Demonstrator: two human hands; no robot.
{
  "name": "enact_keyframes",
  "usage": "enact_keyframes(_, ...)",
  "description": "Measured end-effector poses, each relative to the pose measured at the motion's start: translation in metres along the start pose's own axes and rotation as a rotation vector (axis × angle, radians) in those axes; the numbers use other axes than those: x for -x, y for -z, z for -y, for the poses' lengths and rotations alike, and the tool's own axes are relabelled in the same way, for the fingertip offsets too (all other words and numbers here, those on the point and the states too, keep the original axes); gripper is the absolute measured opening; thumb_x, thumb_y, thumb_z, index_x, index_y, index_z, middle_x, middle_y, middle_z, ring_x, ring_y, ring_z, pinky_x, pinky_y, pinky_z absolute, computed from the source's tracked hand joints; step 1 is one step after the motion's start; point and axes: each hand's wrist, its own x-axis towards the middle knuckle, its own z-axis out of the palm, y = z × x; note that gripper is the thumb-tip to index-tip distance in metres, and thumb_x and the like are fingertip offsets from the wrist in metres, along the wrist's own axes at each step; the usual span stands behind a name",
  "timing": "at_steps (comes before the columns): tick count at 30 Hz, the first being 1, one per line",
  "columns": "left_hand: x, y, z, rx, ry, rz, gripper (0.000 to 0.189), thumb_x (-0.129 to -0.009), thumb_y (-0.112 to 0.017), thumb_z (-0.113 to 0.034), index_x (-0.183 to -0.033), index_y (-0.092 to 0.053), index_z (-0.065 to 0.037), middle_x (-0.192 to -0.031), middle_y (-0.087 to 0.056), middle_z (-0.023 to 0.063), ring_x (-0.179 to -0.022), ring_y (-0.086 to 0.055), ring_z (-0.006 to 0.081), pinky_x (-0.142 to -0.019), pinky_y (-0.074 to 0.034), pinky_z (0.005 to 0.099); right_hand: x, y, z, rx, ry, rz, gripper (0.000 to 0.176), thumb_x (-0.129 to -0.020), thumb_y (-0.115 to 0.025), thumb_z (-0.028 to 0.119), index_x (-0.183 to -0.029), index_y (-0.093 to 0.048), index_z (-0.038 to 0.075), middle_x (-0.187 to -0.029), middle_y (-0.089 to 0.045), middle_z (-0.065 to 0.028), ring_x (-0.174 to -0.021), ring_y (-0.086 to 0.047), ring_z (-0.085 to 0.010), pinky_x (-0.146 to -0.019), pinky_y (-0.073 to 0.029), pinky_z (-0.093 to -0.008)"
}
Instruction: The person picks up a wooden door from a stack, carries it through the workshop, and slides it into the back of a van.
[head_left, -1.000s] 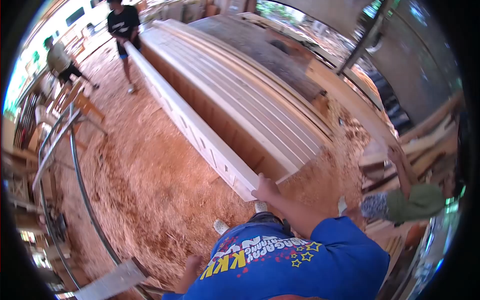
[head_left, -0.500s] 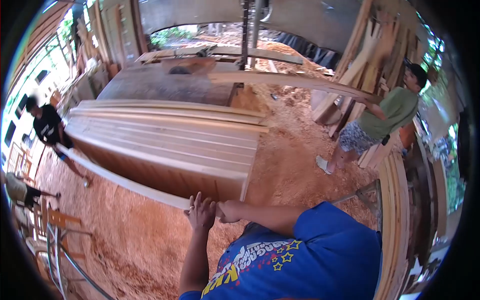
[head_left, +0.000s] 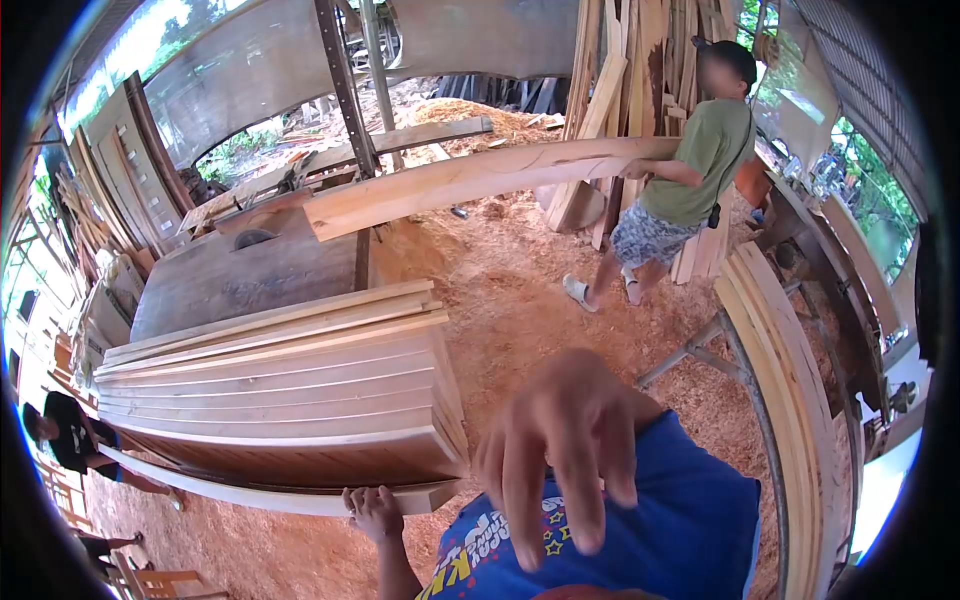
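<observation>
My left hand [head_left: 375, 513] grips the top edge of a long pale wooden board [head_left: 270, 494] near its close end, fingers curled over it. The board stands on edge alongside a large stack of boards [head_left: 270, 395], and a co-worker in a black shirt [head_left: 75, 435] is at its far end. My right hand [head_left: 565, 440] is raised close to the camera in front of my blue shirt [head_left: 670, 500]. It holds nothing; its fingers hang down and apart, slightly blurred.
Another person in a green shirt [head_left: 718, 150] holds a long plank [head_left: 460, 185] reaching over a saw table [head_left: 255, 285]. More boards lie on a metal stand [head_left: 745, 365] at right. Upright planks [head_left: 635, 70] lean behind. Sawdust [head_left: 520, 330] covers the ground.
My right hand has let go of the board's end and come up toward the camera. The board now lies closer along the stack. My view has shifted to the right.
</observation>
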Motion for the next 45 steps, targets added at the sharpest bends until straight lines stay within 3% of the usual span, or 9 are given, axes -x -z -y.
enact_keyframes(3,-0.003,0.003,-0.012,0.034,-0.012,-0.011,0.028,-0.092,-0.06,-0.036,-0.095,-0.072,-0.01,-0.125,-0.062,0.0058,-0.144,-0.039,0.0312,-0.098,-0.04,0.0648,0.053,0.014,0.007,0.155,-0.106,-0.418,0.049,-0.093,-0.078,0.034,-0.124,-0.068,-0.002,-0.122,-0.071,-0.0205,-0.11,-0.069,-0.0381,-0.096,-0.054,-0.0458)
enact_keyframes(5,-0.004,0.004,-0.011,0.041,0.005,-0.004,0.026,-0.091,-0.062,-0.034,-0.096,-0.072,-0.011,-0.126,-0.062,0.0046,-0.145,-0.038,0.0284,-0.097,-0.038,0.0637,0.085,0.017,-0.005,0.526,-0.69,-0.792,0.039,-0.098,-0.068,0.029,-0.126,-0.069,0.001,-0.12,-0.073,-0.0193,-0.097,-0.074,-0.0314,-0.081,-0.059,-0.0434)
enact_keyframes(7,-0.011,0.005,-0.015,0.075,-0.018,-0.017,0.026,-0.09,-0.062,-0.034,-0.095,-0.073,-0.011,-0.125,-0.062,0.0049,-0.144,-0.038,0.029,-0.098,-0.038,0.0639,0.127,0.024,-0.058,0.906,-1.15,-0.832,0.047,-0.097,-0.067,0.031,-0.134,-0.063,0.002,-0.115,-0.073,-0.0201,-0.096,-0.074,-0.0309,-0.083,-0.059,-0.0454)
enact_keyframes(9,-0.007,0.003,-0.008,0.069,-0.023,-0.033,0.025,-0.09,-0.062,-0.034,-0.092,-0.074,-0.011,-0.123,-0.063,0.0049,-0.143,-0.04,0.0305,-0.097,-0.038,0.0643,0.126,0.018,-0.094,1.07,-1.854,-0.331,0.06,-0.093,-0.069,0.036,-0.143,-0.055,0.005,-0.112,-0.073,-0.0208,-0.101,-0.072,-0.0355,-0.088,-0.057,-0.0467)
enact_keyframes(12,-0.007,0.006,-0.007,0.081,-0.001,-0.006,0.024,-0.091,-0.061,-0.034,-0.094,-0.073,-0.013,-0.123,-0.063,0.0047,-0.143,-0.039,0.0317,-0.097,-0.038,0.066,0.167,0.001,-0.155,0.762,-1.799,0.114,0.067,-0.092,-0.069,0.039,-0.147,-0.051,0.006,-0.11,-0.072,-0.0223,-0.106,-0.069,-0.0385,-0.091,-0.055,-0.0491)
enact_keyframes(27,0.004,0.009,-0.003,0.09,-0.01,0.011,0.025,-0.091,-0.061,-0.032,-0.1,-0.074,-0.013,-0.126,-0.062,0.0063,-0.146,-0.035,0.0316,-0.098,-0.035,0.0698,0.155,-0.037,-0.203,0.862,-1.679,-0.064,0.03,-0.084,-0.07,0.027,-0.106,-0.076,0.007,-0.097,-0.076,-0.0181,-0.093,-0.073,-0.0354,-0.079,-0.058,-0.0486)
enact_keyframes(33,0.003,0.005,-0.004,0.083,0.001,0.011,0.024,-0.091,-0.061,-0.03,-0.1,-0.074,-0.012,-0.126,-0.062,0.0039,-0.146,-0.036,0.029,-0.1,-0.034,0.0678,0.185,-0.068,-0.173,0.813,-1.872,-0.086,0.051,-0.088,-0.069,0.037,-0.132,-0.065,0.012,-0.108,-0.073,-0.021,-0.104,-0.07,-0.0381,-0.089,-0.056,-0.0512)
enact_keyframes(36,0.003,0.004,-0.003,0.064,-0.008,0.009,0.024,-0.09,-0.061,-0.03,-0.1,-0.073,-0.012,-0.127,-0.062,0.004,-0.146,-0.036,0.0292,-0.1,-0.034,0.0675,0.196,-0.087,-0.18,0.987,-1.796,-0.049,0.029,-0.087,-0.068,0.032,-0.101,-0.078,0.009,-0.097,-0.076,-0.0171,-0.092,-0.073,-0.036,-0.08,-0.057,-0.0509)
enact_keyframes(45,-0.006,-0.03,0.023,0.077,-0.117,-0.101,0.023,-0.088,-0.062,-0.031,-0.087,-0.073,-0.011,-0.116,-0.065,0.0077,-0.137,-0.045,0.032,-0.098,-0.037,0.065,0.022,-0.089,-0.135,0.68,-0.652,-0.3,0.047,-0.091,-0.07,0.048,-0.076,-0.059,0.004,-0.079,-0.062,-0.0143,-0.082,-0.064,-0.0385,-0.073,-0.049,-0.0501)
